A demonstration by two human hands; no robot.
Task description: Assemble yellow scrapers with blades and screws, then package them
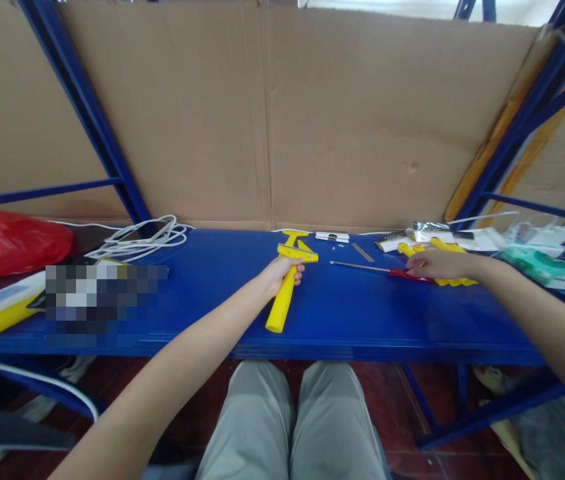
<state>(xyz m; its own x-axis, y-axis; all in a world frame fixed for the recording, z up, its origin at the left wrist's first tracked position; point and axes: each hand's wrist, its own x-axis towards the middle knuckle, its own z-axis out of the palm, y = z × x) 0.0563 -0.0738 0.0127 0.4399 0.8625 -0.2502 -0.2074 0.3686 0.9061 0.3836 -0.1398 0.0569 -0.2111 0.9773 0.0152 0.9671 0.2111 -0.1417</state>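
My left hand (282,275) is closed around a yellow scraper (282,303), its wide head tilted up and its round handle slanting toward the bench's front edge. Just behind that head lies another yellow plastic piece (295,235). Over on the right, my right hand (442,265) has its fingers on the red handle of a screwdriver (362,266), whose long metal shaft points left. Yellow scraper handles (455,281) lie beneath and beside this hand, partly covered by it. Between my hands, further back, are a thin metal blade (362,252), tiny screws (341,245) and a small white box (332,237).
The blue bench (212,293) backs onto a cardboard wall (352,120). At left are a red plastic bag (12,243), coiled white cable (152,237) and a blurred-out patch. Packets (432,232) and a green tissue pack (545,267) lie at right.
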